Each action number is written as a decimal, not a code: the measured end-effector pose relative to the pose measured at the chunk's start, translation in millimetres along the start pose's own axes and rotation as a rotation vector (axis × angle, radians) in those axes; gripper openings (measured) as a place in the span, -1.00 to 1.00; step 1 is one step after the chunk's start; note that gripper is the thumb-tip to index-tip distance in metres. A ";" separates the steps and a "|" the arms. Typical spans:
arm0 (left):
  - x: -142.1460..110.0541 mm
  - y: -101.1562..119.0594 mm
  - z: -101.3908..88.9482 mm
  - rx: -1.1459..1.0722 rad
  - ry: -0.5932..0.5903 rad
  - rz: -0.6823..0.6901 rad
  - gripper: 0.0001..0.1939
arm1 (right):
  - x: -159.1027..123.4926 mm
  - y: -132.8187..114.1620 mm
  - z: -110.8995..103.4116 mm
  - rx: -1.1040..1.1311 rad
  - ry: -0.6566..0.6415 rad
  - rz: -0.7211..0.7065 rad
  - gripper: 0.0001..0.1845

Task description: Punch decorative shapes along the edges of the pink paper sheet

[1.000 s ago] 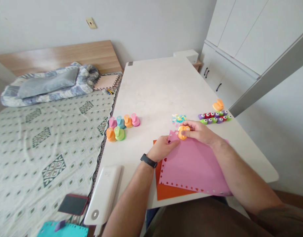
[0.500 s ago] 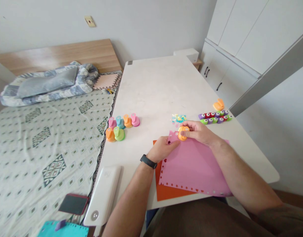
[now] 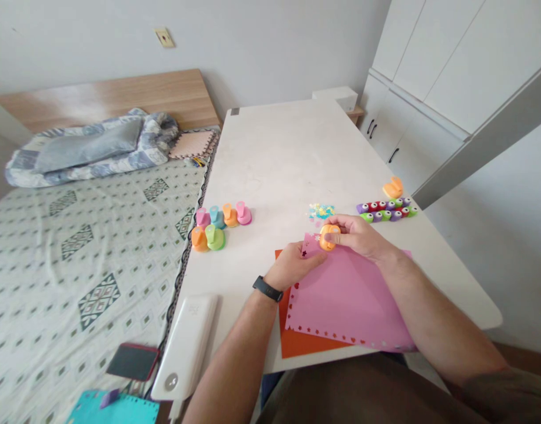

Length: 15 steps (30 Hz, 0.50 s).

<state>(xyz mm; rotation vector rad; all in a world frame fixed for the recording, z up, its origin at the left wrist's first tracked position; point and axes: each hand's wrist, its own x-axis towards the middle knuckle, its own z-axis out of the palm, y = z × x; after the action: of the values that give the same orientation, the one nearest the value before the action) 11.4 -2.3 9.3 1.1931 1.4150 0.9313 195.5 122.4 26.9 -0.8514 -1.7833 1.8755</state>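
One orange punch [image 3: 327,231] sat at the far edge of a pink sheet [image 3: 352,294].
The right hand [image 3: 357,237] had its grip closed around that punch, thumb on top, near the sheet's far left corner. The left hand [image 3: 292,265], black band [image 3: 267,289] on the wrist, pinched the sheet's left edge, thumb on top and pretty much pointing at the punch. Little cut-outs [image 3: 334,335], hearts and flowers included, ran down the left and near edges, with an orange sheet [image 3: 305,347] poking out underneath. Just past the punch there was a scatter of blue and yellow bits [image 3: 323,211] on the white tabletop [image 3: 274,159]. Six more punches [image 3: 215,238] were bunched off left, two rows of googly-eyed pieces [image 3: 379,216] sat over right, another orange punch [image 3: 393,189] behind them.
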 end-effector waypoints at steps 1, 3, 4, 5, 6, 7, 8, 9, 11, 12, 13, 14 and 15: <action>-0.2 1.5 0.4 -0.001 0.010 -0.007 -0.56 | -0.1 -0.3 0.1 0.002 -0.002 -0.002 -0.56; -0.9 4.8 1.4 -0.002 0.039 -0.014 -0.52 | -0.1 -0.6 0.5 0.004 -0.011 -0.002 -0.57; -1.1 6.3 2.1 -0.001 0.058 -0.012 -0.50 | 0.0 -0.6 0.8 0.002 -0.014 -0.001 -0.57; -1.3 7.5 2.9 0.000 0.074 -0.009 -0.49 | 0.0 -0.5 1.1 -0.001 -0.017 0.001 -0.58; -1.3 8.2 3.9 0.005 0.085 -0.004 -0.48 | -0.1 -0.4 1.5 -0.003 -0.022 0.002 -0.59; -1.1 8.3 5.0 0.011 0.096 0.000 -0.48 | -0.2 -0.4 1.8 -0.004 -0.026 0.003 -0.60; -0.7 8.0 6.2 0.019 0.107 0.003 -0.47 | -0.4 -0.5 2.2 -0.004 -0.027 0.005 -0.60; -0.1 7.1 7.5 0.025 0.119 0.003 -0.47 | -0.7 -0.8 2.6 -0.003 -0.029 0.006 -0.60; 1.4 4.6 10.1 0.025 0.158 -0.002 -0.44 | -1.3 -1.8 3.5 -0.007 -0.039 0.006 -0.60; 2.2 3.3 11.3 0.019 0.178 -0.006 -0.43 | -1.6 -2.4 4.0 -0.013 -0.043 0.004 -0.59; 2.8 2.3 12.3 0.011 0.193 -0.009 -0.41 | -1.8 -3.0 4.5 -0.022 -0.047 0.003 -0.59; 3.2 1.6 13.2 0.003 0.203 -0.008 -0.40 | -2.0 -3.5 5.0 -0.031 -0.047 0.001 -0.58; 3.4 1.2 13.9 -0.003 0.207 -0.004 -0.40 | -2.0 -3.8 5.4 -0.039 -0.044 0.000 -0.58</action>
<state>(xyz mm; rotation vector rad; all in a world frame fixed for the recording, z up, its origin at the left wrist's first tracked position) 25.3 0.5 7.2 1.1153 1.5778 1.0782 192.9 117.5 31.0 -0.8299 -1.8513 1.8792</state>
